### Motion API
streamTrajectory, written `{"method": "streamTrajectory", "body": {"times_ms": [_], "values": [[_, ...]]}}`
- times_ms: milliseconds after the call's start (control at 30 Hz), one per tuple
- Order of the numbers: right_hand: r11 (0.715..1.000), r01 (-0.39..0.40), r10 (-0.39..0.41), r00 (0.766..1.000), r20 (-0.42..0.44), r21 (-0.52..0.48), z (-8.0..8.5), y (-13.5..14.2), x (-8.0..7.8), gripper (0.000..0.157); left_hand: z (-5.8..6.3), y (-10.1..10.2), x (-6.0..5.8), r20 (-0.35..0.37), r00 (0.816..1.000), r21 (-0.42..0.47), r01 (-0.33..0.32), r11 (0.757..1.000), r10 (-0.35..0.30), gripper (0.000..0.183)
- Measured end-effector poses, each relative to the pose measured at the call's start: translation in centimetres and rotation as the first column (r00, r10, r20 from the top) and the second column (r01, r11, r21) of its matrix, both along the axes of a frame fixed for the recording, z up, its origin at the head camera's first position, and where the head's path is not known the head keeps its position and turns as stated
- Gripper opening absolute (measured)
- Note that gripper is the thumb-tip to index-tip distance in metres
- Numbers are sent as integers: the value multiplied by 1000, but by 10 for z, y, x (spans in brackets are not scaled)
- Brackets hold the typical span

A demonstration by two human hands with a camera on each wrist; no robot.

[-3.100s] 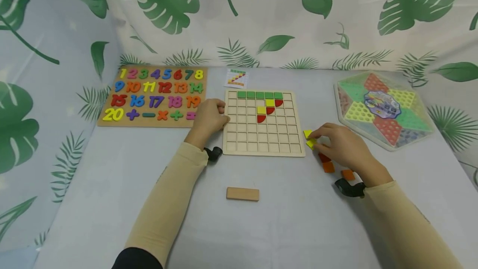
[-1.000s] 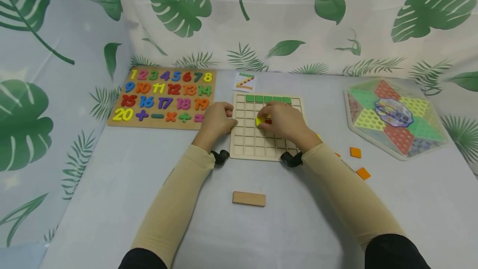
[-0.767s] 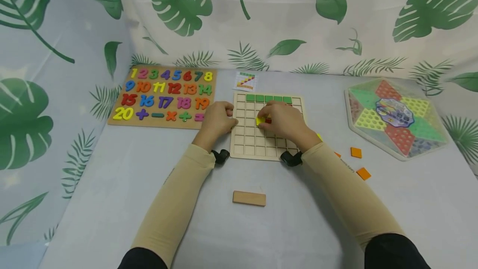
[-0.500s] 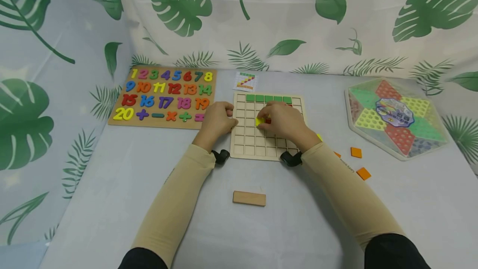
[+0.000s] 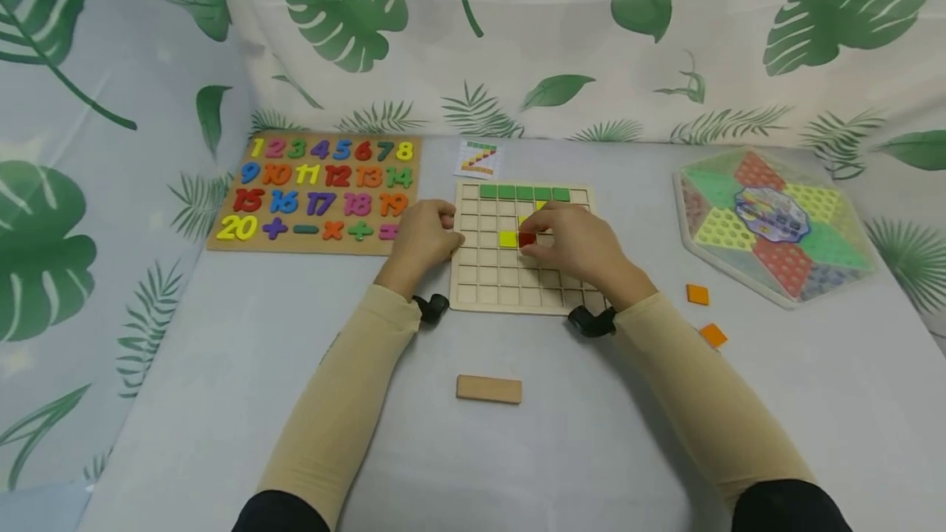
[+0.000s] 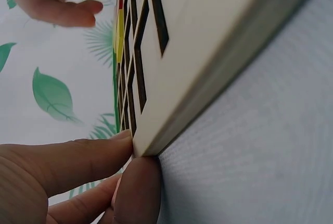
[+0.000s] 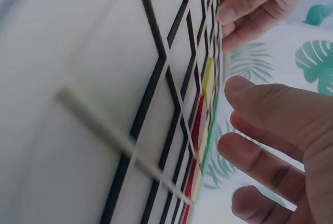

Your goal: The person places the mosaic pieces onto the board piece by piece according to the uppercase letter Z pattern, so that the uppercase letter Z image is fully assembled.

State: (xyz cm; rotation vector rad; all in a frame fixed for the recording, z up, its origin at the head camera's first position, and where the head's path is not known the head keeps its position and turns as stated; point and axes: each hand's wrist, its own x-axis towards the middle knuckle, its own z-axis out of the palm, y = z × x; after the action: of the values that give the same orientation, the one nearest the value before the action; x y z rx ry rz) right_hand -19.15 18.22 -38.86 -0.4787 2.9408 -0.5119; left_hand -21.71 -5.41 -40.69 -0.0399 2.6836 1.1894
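- The grid board (image 5: 488, 295) lay flat on the surface (image 5: 562, 450) in front of the person, probably so both hands could reach its cells.
- The left hand (image 5: 420, 236) pinched the left edge between thumb and finger, a grip that seemed meant to stop the board sliding and that left the cells uncovered.
- The right hand (image 5: 584, 249) hovered over the board, thumb and fingers somewhat apart with nothing between them in the right wrist view, close to the red piece (image 5: 526, 239).
- That red piece sat just right of the yellow tile (image 5: 507, 239), the pair seeming to form one step of a diagonal.
- More yellow tiles (image 5: 522, 220) showed higher up, partly covered by the right hand; how they were seated could not be told.
- The green tiles (image 5: 525, 193) filled five top-row cells, a bar like the one printed on the pattern card (image 5: 479, 159).
- The card lay just beyond the board, likely to be readable past both hands.
- Orange tiles (image 5: 698, 295) lay loose near the right sleeve (image 5: 695, 384), presumably for easy picking.
- The number board (image 5: 291, 245) and hexagonal game board (image 5: 774, 216) flanked the work, apparently set aside.
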Motion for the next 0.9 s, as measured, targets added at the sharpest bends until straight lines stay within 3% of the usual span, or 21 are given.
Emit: {"method": "streamTrajectory", "body": {"times_ms": [233, 533, 900], "values": [[999, 42, -42, 999, 7, 0, 9, 26, 24, 33, -2, -5, -2, 10, 1000, 16, 2, 1000, -3, 52], [992, 122, -122, 992, 9, -38, 12, 70, 68, 32, 0, -6, 0, 20, 1000, 28, 21, 999, -21, 56], [985, 175, -174, 984, -43, 11, 0, 122, 119, 25, -2, 0, -1, 45, 999, 42, 18, 999, -20, 53]]}}
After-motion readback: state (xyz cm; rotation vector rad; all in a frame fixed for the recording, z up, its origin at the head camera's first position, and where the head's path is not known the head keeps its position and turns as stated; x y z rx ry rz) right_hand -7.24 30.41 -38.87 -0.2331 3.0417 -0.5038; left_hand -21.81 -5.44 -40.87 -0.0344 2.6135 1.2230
